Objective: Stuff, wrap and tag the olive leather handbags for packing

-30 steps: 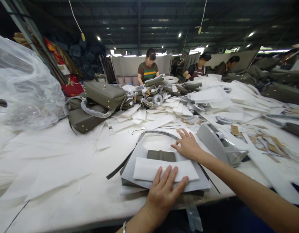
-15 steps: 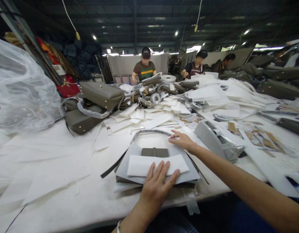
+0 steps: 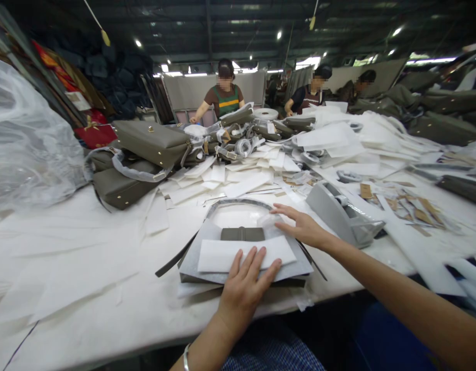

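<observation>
A dark olive handbag (image 3: 243, 234) lies flat at the table's front edge, its body mostly hidden by a pale wrapping sheet (image 3: 210, 232). Across the sheet rests a folded white foam strip (image 3: 218, 256). My left hand (image 3: 243, 286) presses on that strip, palm down, fingers flat and open. Beyond it, my right hand (image 3: 305, 226) hovers by the right end of the wrapped handle (image 3: 238, 202), fingers apart. A clear, thin piece (image 3: 267, 220) shows beside its fingertips; whether they touch it I cannot tell. A dark strap (image 3: 174, 257) sticks out at the bag's left side.
Right of my right hand stands a grey bag in clear plastic (image 3: 334, 214). Several olive bags (image 3: 148, 144) are piled at the back left, near a big plastic bag (image 3: 32, 139). White sheets (image 3: 245, 183) heap mid-table. Co-workers (image 3: 225, 95) are at the far side.
My right hand's fingers have spread apart near the handle's end. The left hand stays on the foam strip. The whole view has shifted slightly.
</observation>
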Tool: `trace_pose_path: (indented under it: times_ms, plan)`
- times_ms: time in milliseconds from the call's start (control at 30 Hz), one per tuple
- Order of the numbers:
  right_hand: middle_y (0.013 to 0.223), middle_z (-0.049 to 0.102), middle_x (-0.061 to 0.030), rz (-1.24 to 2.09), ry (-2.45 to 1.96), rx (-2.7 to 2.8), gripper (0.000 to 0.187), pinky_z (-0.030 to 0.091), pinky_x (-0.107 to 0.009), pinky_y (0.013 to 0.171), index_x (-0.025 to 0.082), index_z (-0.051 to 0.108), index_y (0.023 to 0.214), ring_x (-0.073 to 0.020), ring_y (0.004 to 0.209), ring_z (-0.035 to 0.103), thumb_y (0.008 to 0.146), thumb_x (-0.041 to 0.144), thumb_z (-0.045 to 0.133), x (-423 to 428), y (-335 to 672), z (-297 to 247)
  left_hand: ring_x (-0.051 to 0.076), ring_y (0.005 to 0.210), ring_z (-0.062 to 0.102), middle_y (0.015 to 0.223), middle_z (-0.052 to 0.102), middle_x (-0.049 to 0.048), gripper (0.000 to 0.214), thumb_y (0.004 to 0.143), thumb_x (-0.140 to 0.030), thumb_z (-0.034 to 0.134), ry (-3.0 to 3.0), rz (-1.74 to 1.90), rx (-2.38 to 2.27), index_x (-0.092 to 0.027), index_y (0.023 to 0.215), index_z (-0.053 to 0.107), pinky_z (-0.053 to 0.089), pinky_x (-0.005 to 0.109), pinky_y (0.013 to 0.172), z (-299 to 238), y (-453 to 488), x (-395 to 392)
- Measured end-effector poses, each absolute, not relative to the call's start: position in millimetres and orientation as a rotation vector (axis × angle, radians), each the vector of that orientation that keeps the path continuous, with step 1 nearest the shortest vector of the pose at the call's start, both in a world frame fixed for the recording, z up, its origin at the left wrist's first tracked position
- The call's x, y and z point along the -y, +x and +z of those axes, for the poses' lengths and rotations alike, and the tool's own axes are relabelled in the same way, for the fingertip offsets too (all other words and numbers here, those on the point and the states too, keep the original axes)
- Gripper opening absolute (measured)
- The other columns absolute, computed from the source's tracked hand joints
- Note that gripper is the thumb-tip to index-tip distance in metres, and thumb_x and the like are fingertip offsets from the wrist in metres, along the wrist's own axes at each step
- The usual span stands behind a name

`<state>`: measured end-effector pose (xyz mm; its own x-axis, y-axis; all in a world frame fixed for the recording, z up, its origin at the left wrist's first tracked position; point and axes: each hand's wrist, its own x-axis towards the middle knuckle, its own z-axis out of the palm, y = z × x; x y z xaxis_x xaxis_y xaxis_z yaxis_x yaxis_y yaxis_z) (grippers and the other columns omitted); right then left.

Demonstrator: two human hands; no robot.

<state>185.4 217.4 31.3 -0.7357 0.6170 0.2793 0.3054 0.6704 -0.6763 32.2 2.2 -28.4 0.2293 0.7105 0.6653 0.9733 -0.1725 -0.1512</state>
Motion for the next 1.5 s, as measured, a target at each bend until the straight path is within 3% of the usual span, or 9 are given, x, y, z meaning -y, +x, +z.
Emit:
trace_pose_path:
  times_ms: [100, 200, 267, 467, 900, 1000, 1133, 1267, 1500]
  plan:
    - [0.133, 0.062, -0.0104, 0.576, -0.702, 2.263, 0.035, 0.046, -0.046, 0.107, 0.024, 0.061, 0.124, -0.0259, 0.124, 0.058, 0.093, 0.037, 0.058, -203, 208, 40, 0.023, 0.133, 0.052, 0.144, 0.056, 0.006, 0.044, 0.102, -0.022, 0.041, -1.985, -0.614, 1.577, -0.032, 0.144, 0.049, 0.039, 0.047, 0.114, -26, 33, -1]
    - [0.1, 0.07, -0.0065, 0.402, -0.602, 2.172, 0.013, 0.056, -0.036, 0.085, 0.024, 0.065, 0.103, -0.0207, 0.094, 0.067, 0.094, 0.032, 0.06, -170, 251, 40, 0.024, 0.135, 0.051, 0.146, 0.053, 0.0068, 0.045, 0.102, -0.021, 0.041, -2.024, -0.603, 1.605, -0.031, 0.146, 0.046, 0.038, 0.048, 0.115, -25, 33, 0]
    - [0.087, 0.069, -0.0051, 0.324, -0.44, 2.257, 0.013, 0.056, -0.033, 0.078, 0.022, 0.064, 0.096, -0.0194, 0.084, 0.067, 0.091, 0.034, 0.066, -142, 278, 29, 0.025, 0.136, 0.049, 0.147, 0.052, 0.0072, 0.046, 0.103, -0.022, 0.04, -2.048, -0.596, 1.621, -0.031, 0.147, 0.045, 0.038, 0.049, 0.115, -25, 33, 1]
    - [0.11, 0.074, -0.0083, 0.013, -0.269, 2.591, 0.031, 0.051, -0.036, 0.089, 0.016, 0.064, 0.122, -0.021, 0.099, 0.065, 0.091, 0.017, 0.065, -93, 300, -27, 0.026, 0.137, 0.048, 0.148, 0.052, 0.0084, 0.045, 0.104, -0.023, 0.034, -2.055, -0.603, 1.62, -0.03, 0.147, 0.046, 0.036, 0.05, 0.115, -25, 34, 0]
    - [0.081, 0.072, -0.0035, 0.325, -0.122, 2.612, 0.013, 0.049, -0.036, 0.085, 0.016, 0.068, 0.099, -0.0155, 0.074, 0.062, 0.097, 0.022, 0.057, -53, 288, -16, 0.025, 0.138, 0.046, 0.148, 0.052, 0.0077, 0.046, 0.104, -0.023, 0.035, -2.062, -0.596, 1.636, -0.03, 0.148, 0.044, 0.037, 0.05, 0.115, -22, 35, 2]
    - [0.093, 0.074, -0.0077, 0.316, -0.134, 2.535, 0.024, 0.051, -0.036, 0.087, 0.015, 0.066, 0.111, -0.0179, 0.083, 0.066, 0.097, 0.033, 0.059, -70, 281, 13, 0.025, 0.137, 0.048, 0.147, 0.052, 0.0073, 0.045, 0.103, -0.024, 0.038, -2.048, -0.584, 1.632, -0.03, 0.147, 0.044, 0.038, 0.05, 0.115, -23, 35, 2]
    - [0.105, 0.075, -0.0046, 0.205, -0.44, 2.314, 0.022, 0.052, -0.031, 0.092, 0.024, 0.067, 0.114, -0.0186, 0.097, 0.068, 0.094, 0.019, 0.058, -135, 241, 52, 0.025, 0.137, 0.048, 0.147, 0.053, 0.0065, 0.045, 0.102, -0.024, 0.042, -2.014, -0.586, 1.611, -0.032, 0.146, 0.046, 0.039, 0.049, 0.114, -26, 35, 1]
    - [0.113, 0.074, -0.0068, 0.339, -0.741, 2.649, 0.027, 0.051, -0.035, 0.092, 0.021, 0.07, 0.112, -0.0228, 0.1, 0.068, 0.097, 0.025, 0.048, -217, 172, 64, 0.024, 0.136, 0.049, 0.145, 0.055, 0.0058, 0.043, 0.102, -0.024, 0.042, -1.981, -0.603, 1.586, -0.032, 0.144, 0.049, 0.04, 0.048, 0.114, -27, 35, 0]
    - [0.085, 0.077, -0.0044, 0.341, -0.923, 3.065, 0.022, 0.05, -0.025, 0.069, 0.019, 0.076, 0.098, -0.0204, 0.079, 0.071, 0.078, 0.017, 0.067, -279, 83, 44, 0.023, 0.133, 0.052, 0.141, 0.059, 0.0045, 0.042, 0.102, -0.026, 0.043, -1.903, -0.658, 1.541, -0.034, 0.142, 0.051, 0.042, 0.046, 0.112, -32, 35, -4]
